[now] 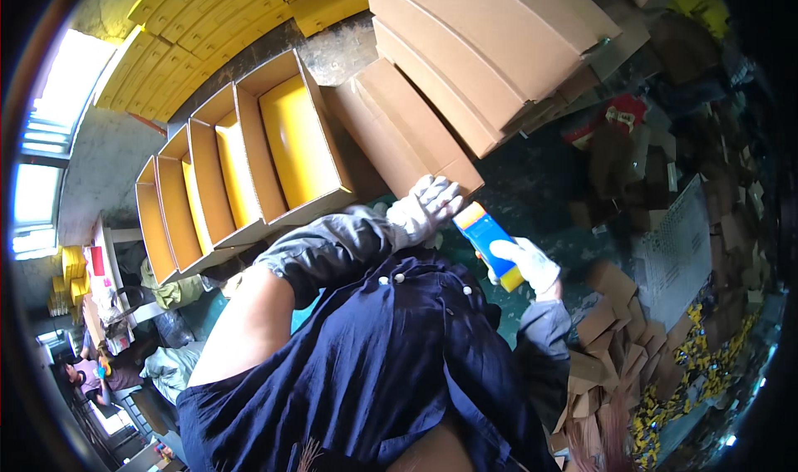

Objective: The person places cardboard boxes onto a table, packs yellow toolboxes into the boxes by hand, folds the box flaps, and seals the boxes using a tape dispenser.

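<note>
In a white glove, my right hand (534, 266) grips a flat, oblong blue thing (490, 238) with an orange end and a yellow lower part; its exact kind I cannot make out. My left hand (426, 208), also gloved, is at the near end of a brown cardboard box (407, 127), fingers extended and nothing visible in them. Whether its fingertips touch the cardboard I cannot tell. Just left of that box stands a row of upright open cartons (247, 152) with yellow inside.
Large stacked cardboard boxes (490, 40) rise at the far side. Yellow drawer-like units (208, 15) line the back left. Cardboard scraps (611, 331) and yellow bits (673, 397) litter the floor at right, near a pale panel (677, 252). Another person (91, 372) is at far left.
</note>
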